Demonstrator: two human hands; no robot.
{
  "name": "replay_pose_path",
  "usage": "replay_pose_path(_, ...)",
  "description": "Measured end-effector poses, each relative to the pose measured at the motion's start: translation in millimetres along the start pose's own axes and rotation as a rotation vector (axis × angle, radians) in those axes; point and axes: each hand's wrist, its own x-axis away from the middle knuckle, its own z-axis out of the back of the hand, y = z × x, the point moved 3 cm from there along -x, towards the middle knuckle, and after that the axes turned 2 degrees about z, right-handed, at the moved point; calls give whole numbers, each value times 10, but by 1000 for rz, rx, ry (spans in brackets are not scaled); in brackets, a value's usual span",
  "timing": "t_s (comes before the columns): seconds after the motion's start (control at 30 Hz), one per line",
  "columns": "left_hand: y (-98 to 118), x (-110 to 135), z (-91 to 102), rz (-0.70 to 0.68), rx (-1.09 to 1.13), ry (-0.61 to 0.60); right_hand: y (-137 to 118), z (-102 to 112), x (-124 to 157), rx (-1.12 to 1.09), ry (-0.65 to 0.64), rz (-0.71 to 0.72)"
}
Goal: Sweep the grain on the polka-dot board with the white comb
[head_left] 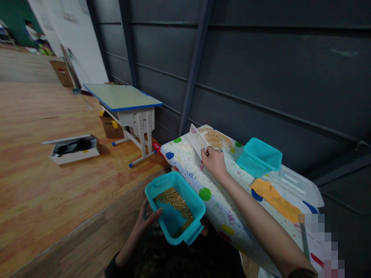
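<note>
My left hand [147, 217] grips a turquoise plastic tub [199, 202] by its side, thumb over the rim, just off the table's front edge. Dried soybeans [175, 201] lie along the far and right parts of its bottom. In my right hand [213, 160] is a white slotted plastic piece [197, 139], stood on edge at the table's far left. Right behind that piece, more loose soybeans [215, 138] are spread on the patterned tablecloth [188, 175].
A second turquoise tub [259, 156] stands on the table's right part, near a clear lid [300, 185] and an orange cloth [275, 199]. Dark wall panels [261, 69] rise behind. Leftward are a school desk [124, 96] and an open white box [75, 154] on the floor.
</note>
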Motion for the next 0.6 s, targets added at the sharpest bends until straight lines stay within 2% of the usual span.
replay_pose_path(0.1, 3, -2, -4, -38, -39, 30, 57, 34, -32, 24, 11, -7)
replay_pose_path(0.33, 3, 25, -40, -47, -62, 36, 108, -20, 65, 91, -105, -17)
replay_pose_path(0.6, -12, 18, -28, -35, -66, 26, 88, -50, 116, 20, -73, -26)
